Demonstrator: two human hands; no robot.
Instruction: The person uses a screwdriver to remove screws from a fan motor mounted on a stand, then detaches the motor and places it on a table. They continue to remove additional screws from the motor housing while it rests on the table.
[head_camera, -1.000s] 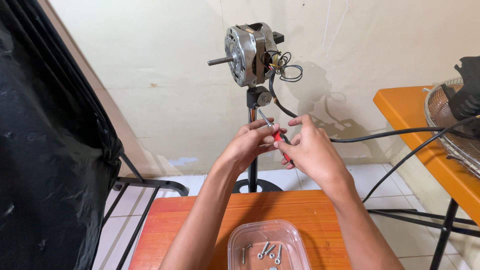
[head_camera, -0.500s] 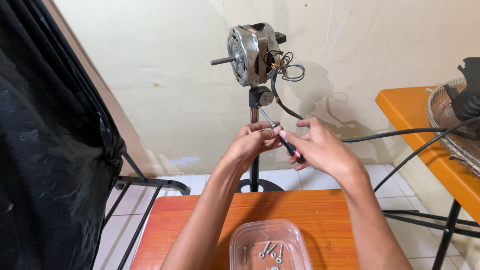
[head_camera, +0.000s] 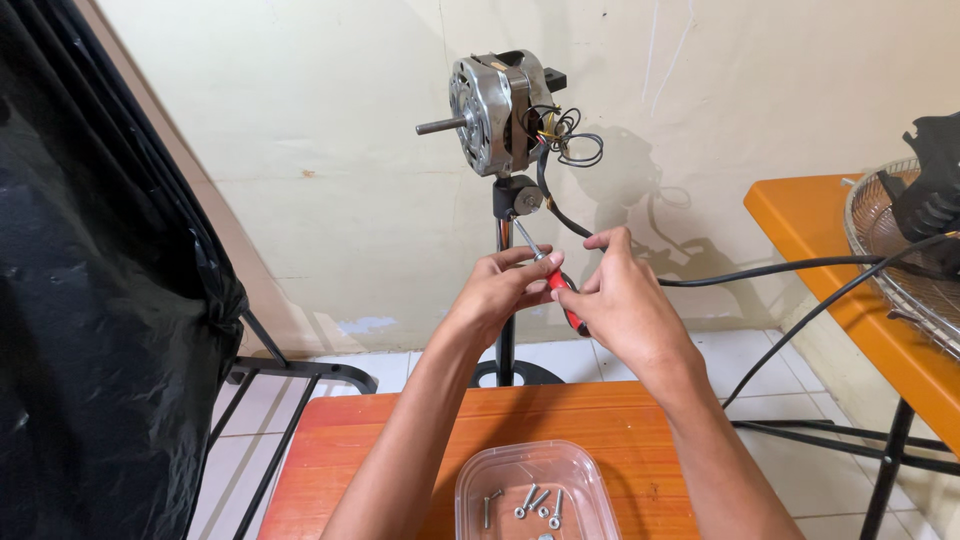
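Both hands raised at stand pole (head_camera: 505, 340), below bare fan motor (head_camera: 500, 112). Right hand (head_camera: 625, 305) closed around red-handled screwdriver (head_camera: 552, 280); left hand (head_camera: 495, 292) pinching its shaft near the tip. Tip angled up at bracket (head_camera: 518, 197) just above the hands. Clear tray of screws (head_camera: 532, 495) on orange counter (head_camera: 380, 450) beneath the wrists. Risk: angled tip likely to slip off screw head; loosened screw could drop past tray to floor.
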